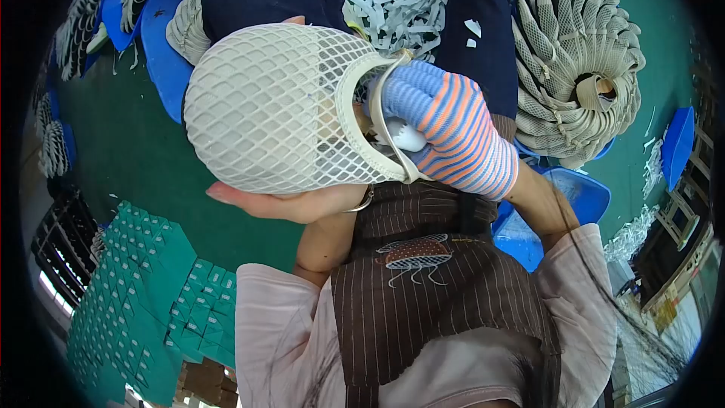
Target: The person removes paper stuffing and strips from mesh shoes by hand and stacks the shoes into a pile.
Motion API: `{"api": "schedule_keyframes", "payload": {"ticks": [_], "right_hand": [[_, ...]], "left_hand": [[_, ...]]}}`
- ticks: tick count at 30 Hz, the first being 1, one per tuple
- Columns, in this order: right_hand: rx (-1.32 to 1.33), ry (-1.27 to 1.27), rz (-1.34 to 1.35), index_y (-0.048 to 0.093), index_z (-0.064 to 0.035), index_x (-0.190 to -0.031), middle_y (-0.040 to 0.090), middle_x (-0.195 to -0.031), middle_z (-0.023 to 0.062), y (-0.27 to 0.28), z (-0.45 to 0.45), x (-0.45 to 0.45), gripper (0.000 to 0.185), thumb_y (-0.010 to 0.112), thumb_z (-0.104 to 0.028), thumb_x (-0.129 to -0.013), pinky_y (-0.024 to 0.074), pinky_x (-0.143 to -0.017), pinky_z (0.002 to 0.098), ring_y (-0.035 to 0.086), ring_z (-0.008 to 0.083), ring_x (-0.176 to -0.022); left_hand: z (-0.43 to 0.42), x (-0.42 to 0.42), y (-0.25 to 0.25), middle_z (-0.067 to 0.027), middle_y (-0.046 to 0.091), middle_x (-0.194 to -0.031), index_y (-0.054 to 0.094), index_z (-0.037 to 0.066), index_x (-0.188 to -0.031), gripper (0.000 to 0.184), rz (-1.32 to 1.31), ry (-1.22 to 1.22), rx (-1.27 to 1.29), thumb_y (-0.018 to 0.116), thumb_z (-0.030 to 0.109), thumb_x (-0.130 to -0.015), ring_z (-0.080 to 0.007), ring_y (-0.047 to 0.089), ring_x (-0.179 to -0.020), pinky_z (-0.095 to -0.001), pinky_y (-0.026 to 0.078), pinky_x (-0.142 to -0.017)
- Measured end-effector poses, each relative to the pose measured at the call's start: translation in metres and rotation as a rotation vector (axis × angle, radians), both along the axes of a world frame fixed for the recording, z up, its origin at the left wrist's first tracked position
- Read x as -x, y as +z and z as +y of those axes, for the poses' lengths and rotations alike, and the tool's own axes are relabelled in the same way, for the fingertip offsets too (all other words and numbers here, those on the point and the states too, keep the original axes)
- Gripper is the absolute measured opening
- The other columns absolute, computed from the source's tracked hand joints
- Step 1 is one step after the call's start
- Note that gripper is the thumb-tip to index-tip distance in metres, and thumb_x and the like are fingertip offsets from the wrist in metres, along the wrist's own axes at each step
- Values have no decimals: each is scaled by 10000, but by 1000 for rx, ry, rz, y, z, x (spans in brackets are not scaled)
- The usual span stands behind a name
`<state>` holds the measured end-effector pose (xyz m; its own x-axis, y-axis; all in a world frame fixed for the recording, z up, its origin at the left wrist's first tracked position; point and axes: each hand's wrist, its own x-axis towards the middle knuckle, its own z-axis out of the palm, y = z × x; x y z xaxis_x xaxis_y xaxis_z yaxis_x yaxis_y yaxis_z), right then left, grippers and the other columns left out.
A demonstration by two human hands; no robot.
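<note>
The left hand [306,202] clasps the mesh shoe [264,109]; the gloved right hand [457,128] is at its opening, grip hidden; work around the white piece [408,137] seems unfinished.

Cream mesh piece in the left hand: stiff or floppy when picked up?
The cream mesh piece is probably light, given its openwork side. Its opening likely flexes: the band looks thin. The rounded end may hold shape; it looks smoothly domed.

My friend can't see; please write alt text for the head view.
A person's bare left hand holds a pale, shoe-like mesh piece; the striped-gloved right hand is at its opening. Similar pieces sit bundled at right.
</note>
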<state>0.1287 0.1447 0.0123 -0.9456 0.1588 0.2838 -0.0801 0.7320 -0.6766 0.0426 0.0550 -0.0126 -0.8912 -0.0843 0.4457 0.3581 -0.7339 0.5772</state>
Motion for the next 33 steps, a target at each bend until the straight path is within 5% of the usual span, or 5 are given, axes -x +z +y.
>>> {"api": "schedule_keyframes", "payload": {"ticks": [5, 15, 25, 29, 33], "right_hand": [[202, 210, -34, 585, -51, -896, 601, -860, 83, -4, 3, -16, 215, 605, -82, -685, 492, -674, 348, 581, 291, -706], [-282, 22, -68, 574, -52, -945, 604, -855, 85, 8, -3, -5, 227, 584, -72, -718, 499, -614, 342, 596, 289, -669], [107, 228, -386, 562, -44, -889, 590, -865, 112, -1, -1, -17, 193, 599, -101, -709, 484, -646, 352, 579, 271, -699], [-88, -19, -34, 557, -33, -885, 592, -831, 116, 4, -2, -18, 202, 588, -118, -704, 474, -606, 349, 556, 267, -649], [-387, -35, -191, 576, -39, -830, 586, -716, 101, 5, -9, -7, 134, 591, -123, -727, 485, -550, 359, 569, 263, -579]], "left_hand": [[6, 3, 24, -270, 584, -1122, 432, 82, -1321, 666, -376, 248, 426, 172, 527, -900, -397, 614, -991, -507, 533, -876], [-2, 2, 22, -281, 577, -1128, 428, 68, -1315, 666, -393, 107, 513, 181, 530, -906, -402, 609, -996, -513, 521, -870], [-14, 6, 18, -277, 573, -1133, 432, 41, -1292, 693, -274, 98, 431, 207, 565, -899, -389, 606, -993, -497, 518, -860], [-16, 8, 13, -276, 571, -1135, 434, 31, -1283, 705, -233, 82, 425, 217, 579, -897, -384, 605, -991, -490, 517, -856], [-16, 7, 10, -275, 569, -1137, 435, 20, -1274, 718, -187, -46, 441, 228, 593, -894, -379, 604, -990, -483, 516, -852]]}}
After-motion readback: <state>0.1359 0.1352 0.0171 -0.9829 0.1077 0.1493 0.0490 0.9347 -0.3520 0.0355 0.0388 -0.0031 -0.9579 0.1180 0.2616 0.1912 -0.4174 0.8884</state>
